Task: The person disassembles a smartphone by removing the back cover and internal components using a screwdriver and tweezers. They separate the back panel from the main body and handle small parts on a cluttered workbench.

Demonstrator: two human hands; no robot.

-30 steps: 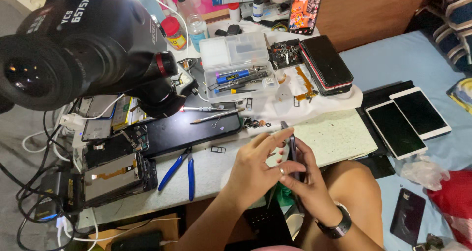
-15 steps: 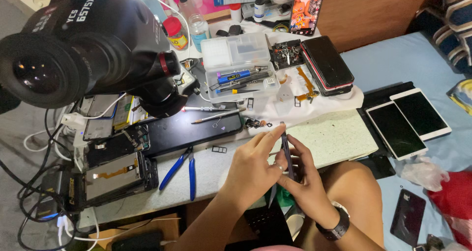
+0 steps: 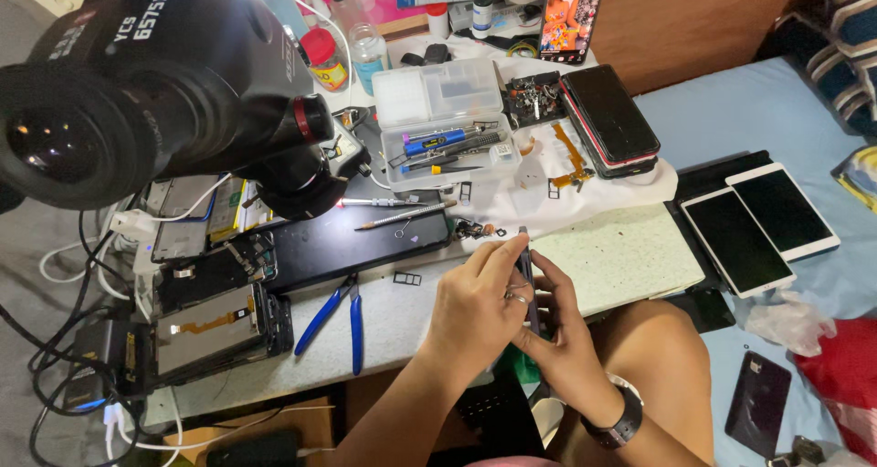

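Both my hands hold a thin dark phone edge-on above the front edge of the white worktable. My left hand pinches its upper end, a ring on one finger. My right hand, with a black wristwatch on the wrist, supports the phone from below and behind. Just beyond the fingertips lies a pale green cutting mat, and small dark loose parts sit on the table by it.
A black microscope head looms at upper left. Blue-handled pliers, opened phones, a black mat, a clear tool box and stacked dark phones crowd the table. Two white-framed phones lie on blue bedding.
My hands have stayed in place over the table edge, with the fingers shifting slightly on the phone. The view has tilted a little.
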